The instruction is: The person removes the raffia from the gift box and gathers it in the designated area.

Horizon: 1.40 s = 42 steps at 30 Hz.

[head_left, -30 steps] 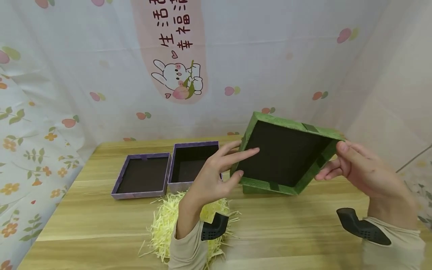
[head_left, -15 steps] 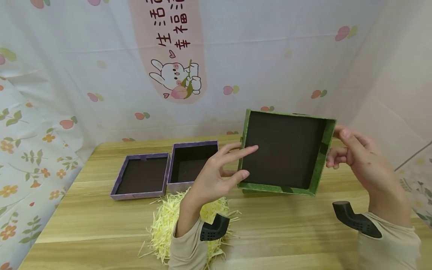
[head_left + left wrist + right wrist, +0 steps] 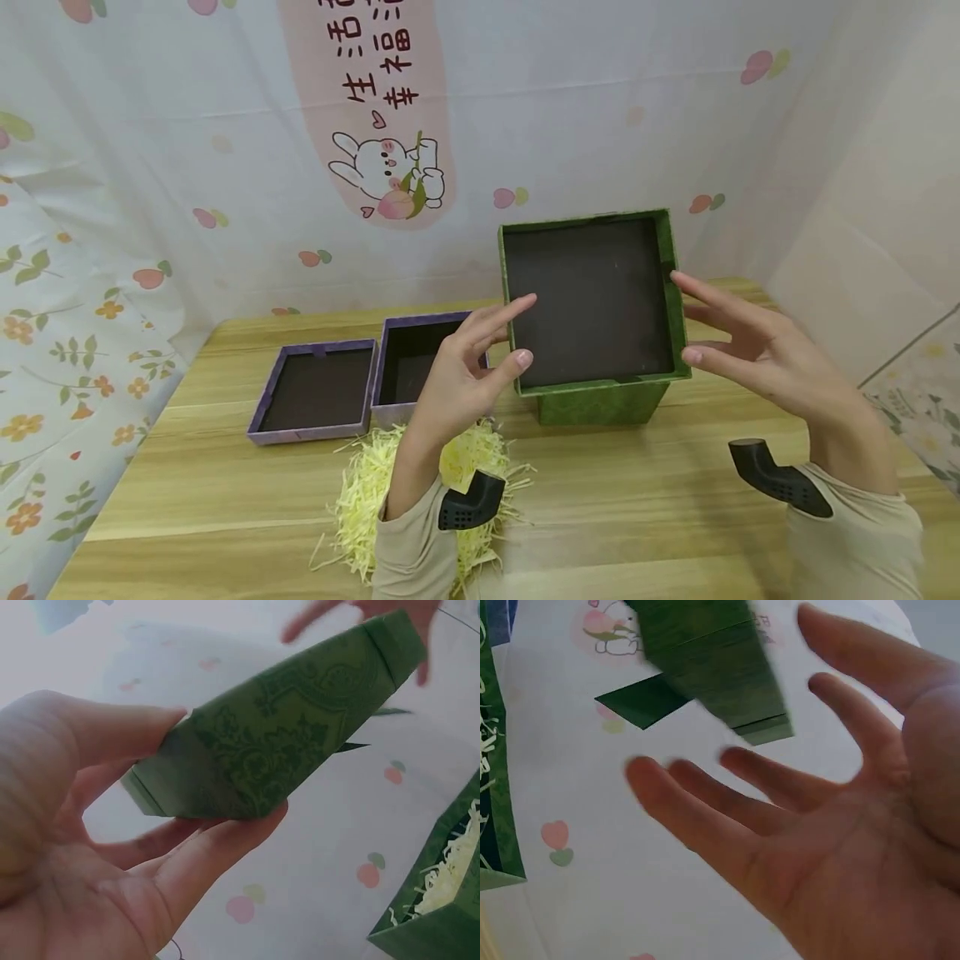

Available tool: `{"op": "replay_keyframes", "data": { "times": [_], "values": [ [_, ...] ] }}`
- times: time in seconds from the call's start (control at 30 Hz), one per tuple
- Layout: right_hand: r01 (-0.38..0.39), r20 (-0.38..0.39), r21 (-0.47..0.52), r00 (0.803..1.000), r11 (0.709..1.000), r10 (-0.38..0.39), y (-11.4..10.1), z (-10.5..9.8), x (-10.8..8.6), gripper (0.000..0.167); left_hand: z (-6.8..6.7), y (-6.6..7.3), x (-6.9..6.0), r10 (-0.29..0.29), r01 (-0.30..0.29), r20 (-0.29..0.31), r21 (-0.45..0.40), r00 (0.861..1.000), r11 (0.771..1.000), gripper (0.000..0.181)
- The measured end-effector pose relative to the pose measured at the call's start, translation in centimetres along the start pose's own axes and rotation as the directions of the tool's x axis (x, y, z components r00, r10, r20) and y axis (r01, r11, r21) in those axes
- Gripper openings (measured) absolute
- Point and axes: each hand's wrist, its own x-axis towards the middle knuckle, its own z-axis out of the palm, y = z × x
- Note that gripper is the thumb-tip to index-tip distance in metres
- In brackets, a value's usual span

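Note:
In the head view a green lid (image 3: 588, 300), its black inside facing the camera, is held up by my left hand (image 3: 457, 383) at its left side. Thumb and fingers of that hand (image 3: 97, 817) pinch the patterned lid (image 3: 262, 735) in the left wrist view. My right hand (image 3: 772, 358) is beside the lid's right edge; the right wrist view shows this hand (image 3: 840, 810) with spread fingers, apart from the lid (image 3: 720, 660). Below and behind the lid stands a green box (image 3: 603, 404), mostly hidden; yellow shreds show inside this box (image 3: 427, 937) in the left wrist view.
A shallow purple lid (image 3: 322, 390) lies on the wooden table (image 3: 225, 500) at the left, beside an open purple box (image 3: 386, 367). Yellow shredded paper (image 3: 367, 500) is heaped in front of the purple box, partly behind my left forearm. A printed cloth hangs behind.
The green lid has turned more upright and moved left and up, uncovering more of the green box. My right hand has moved left and its fingers have spread from the lid's edge.

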Motion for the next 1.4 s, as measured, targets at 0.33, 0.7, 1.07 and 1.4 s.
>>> {"op": "replay_keyframes", "data": {
  "times": [0.33,0.7,1.07,1.4],
  "values": [
    [-0.084,0.069,-0.086,0.994,0.993,0.09,0.6,-0.4,-0.3,0.063,0.6,0.5,0.1,-0.041,0.041,-0.017,0.011,0.999,0.999,0.046],
    [-0.111,-0.046,0.117,0.992,0.987,0.117,1.3,-2.6,-1.3,0.062,-0.7,5.4,-1.1,-0.048,0.116,-0.218,0.315,0.975,0.942,0.045],
    [-0.352,-0.206,-0.19,0.927,0.916,0.314,4.7,-6.1,-4.8,0.059,-1.4,5.1,-1.9,-0.052,0.14,-0.196,0.468,0.979,0.873,0.04],
    [-0.407,-0.2,-0.192,0.907,0.893,0.37,8.8,-8.5,-7.3,0.057,-1.5,4.8,-2.1,-0.048,0.142,-0.199,0.489,0.979,0.86,0.04]
  ]
}}
